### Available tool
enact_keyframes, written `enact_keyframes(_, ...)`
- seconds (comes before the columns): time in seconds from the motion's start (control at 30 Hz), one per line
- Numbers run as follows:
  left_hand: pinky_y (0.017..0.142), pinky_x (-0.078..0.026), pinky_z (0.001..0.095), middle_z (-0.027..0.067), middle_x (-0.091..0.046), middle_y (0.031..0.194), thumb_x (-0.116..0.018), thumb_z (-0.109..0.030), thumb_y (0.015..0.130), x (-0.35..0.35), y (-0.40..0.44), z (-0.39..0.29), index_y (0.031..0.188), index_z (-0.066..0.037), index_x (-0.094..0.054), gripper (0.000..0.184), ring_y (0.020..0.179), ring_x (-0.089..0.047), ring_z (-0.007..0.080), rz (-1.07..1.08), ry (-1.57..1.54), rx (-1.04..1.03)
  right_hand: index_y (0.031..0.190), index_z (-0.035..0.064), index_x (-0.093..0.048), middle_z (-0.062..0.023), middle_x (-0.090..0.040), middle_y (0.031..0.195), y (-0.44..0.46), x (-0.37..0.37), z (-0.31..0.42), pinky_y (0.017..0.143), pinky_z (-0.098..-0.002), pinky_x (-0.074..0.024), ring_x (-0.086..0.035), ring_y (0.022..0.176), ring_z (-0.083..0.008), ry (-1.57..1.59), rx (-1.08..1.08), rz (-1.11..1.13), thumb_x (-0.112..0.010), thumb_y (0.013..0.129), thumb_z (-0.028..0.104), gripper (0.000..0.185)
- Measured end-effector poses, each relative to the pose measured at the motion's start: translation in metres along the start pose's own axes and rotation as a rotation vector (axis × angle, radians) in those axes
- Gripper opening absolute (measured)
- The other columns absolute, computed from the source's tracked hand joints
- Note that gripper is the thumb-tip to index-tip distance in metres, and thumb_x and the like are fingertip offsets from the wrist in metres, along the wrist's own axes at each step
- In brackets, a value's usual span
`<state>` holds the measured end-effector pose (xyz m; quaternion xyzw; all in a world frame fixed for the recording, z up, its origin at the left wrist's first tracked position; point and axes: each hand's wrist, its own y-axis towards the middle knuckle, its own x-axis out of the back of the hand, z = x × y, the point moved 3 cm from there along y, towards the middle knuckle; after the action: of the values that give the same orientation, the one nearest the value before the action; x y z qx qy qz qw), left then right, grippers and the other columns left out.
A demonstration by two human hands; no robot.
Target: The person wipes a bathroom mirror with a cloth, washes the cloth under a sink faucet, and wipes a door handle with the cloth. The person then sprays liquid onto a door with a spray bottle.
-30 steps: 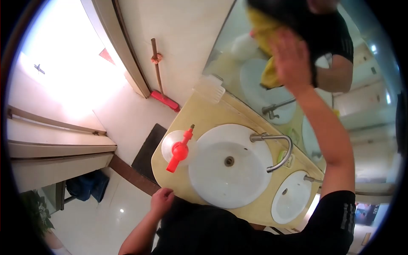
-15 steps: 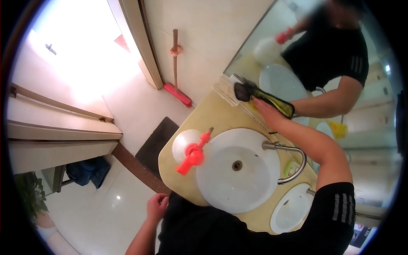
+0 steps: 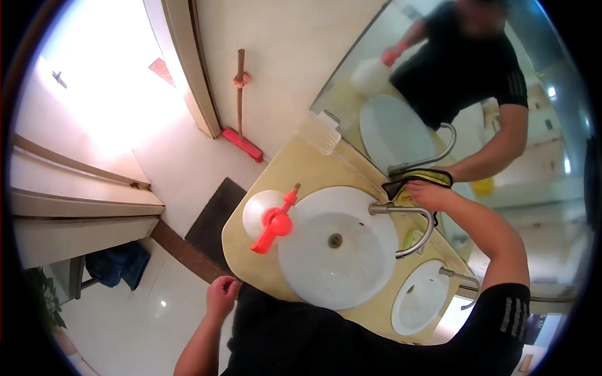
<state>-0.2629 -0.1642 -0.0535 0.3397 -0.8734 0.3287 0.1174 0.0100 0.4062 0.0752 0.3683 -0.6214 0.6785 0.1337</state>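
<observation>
My right grip (image 3: 431,195) holds the cloth (image 3: 396,188) beneath it: probably soft, light, best taken mid-width; my left grip (image 3: 222,297) curls loosely closed.

Glare whites out the doorway (image 3: 106,94) — fisheye edges curve into black

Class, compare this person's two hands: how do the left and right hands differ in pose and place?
The right hand lies on a cloth by the mirror's lower edge; the left hand is beside the counter, away from the cloth.
The right hand's fingers reach out over the cloth; the left hand's are curled.
Both hands are bare.
</observation>
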Motion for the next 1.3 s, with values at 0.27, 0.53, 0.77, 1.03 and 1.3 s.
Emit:
enact_keyframes(0.27,0.069,-0.053,0.032,0.0122,-0.066,0.082,-0.066,-0.017,0.083,-0.011,0.03,-0.016,0.091,-0.002,-0.066,0.017,0.073,-0.066,0.0228,0.105,0.052,-0.08,0.123,0.0132,-0.059,-0.0094,-0.047,0.141,-0.111,0.203,-0.002,0.114,-0.0455,-0.0246,-0.037,0.137,-0.0252,-0.479,-0.586,-0.497,-0.053,0.083,0.013,0.041)
enact_keyframes(0.53,0.069,-0.052,0.0321,0.0127,-0.066,0.082,-0.066,-0.018,0.083,-0.012,0.041,-0.008,0.091,-0.002,-0.067,0.018,0.073,-0.066,0.0231,0.09,0.054,-0.036,0.142,0.017,-0.041,-0.0056,-0.03,0.153,-0.017,0.349,-0.065,0.115,-0.0442,-0.0191,-0.024,0.143,-0.0235,-0.819,-1.097,-0.904,-0.048,0.091,0.023,0.052)
enact_keyframes(0.77,0.067,-0.051,0.034,0.014,-0.066,0.081,-0.065,-0.015,0.082,0.019,0.024,0.022,0.088,-0.001,-0.066,0.015,0.071,-0.064,0.026,-0.088,0.038,0.006,0.14,0.0026,-0.04,-0.0131,-0.035,0.149,0.198,0.218,-0.089,0.116,-0.041,-0.021,-0.028,0.14,-0.0264,-0.384,-0.578,-0.722,-0.039,0.089,0.014,0.053)
enact_keyframes(1.03,0.065,-0.052,0.0371,0.0144,-0.066,0.074,-0.067,-0.018,0.08,0.012,0.01,0.092,0.08,-0.003,-0.067,0.014,0.069,-0.065,0.0286,-0.143,0.019,0.032,0.132,0.0031,-0.051,-0.0143,-0.041,0.146,0.233,0.171,-0.099,0.118,-0.0384,-0.0165,-0.029,0.14,-0.0276,-0.35,-0.249,-0.481,-0.047,0.088,0.019,0.047)
enact_keyframes(1.3,0.079,-0.05,0.0381,0.0177,-0.068,0.093,-0.063,-0.02,0.088,0.018,0.04,-0.003,0.097,-0.002,-0.067,0.021,0.088,-0.066,0.031,0.053,0.088,-0.135,0.11,0.0189,-0.066,-0.0078,-0.055,0.124,-0.035,0.399,-0.085,0.111,-0.0462,-0.0277,-0.045,0.124,-0.0278,-0.644,-0.445,-0.834,-0.061,0.075,0.03,0.037)
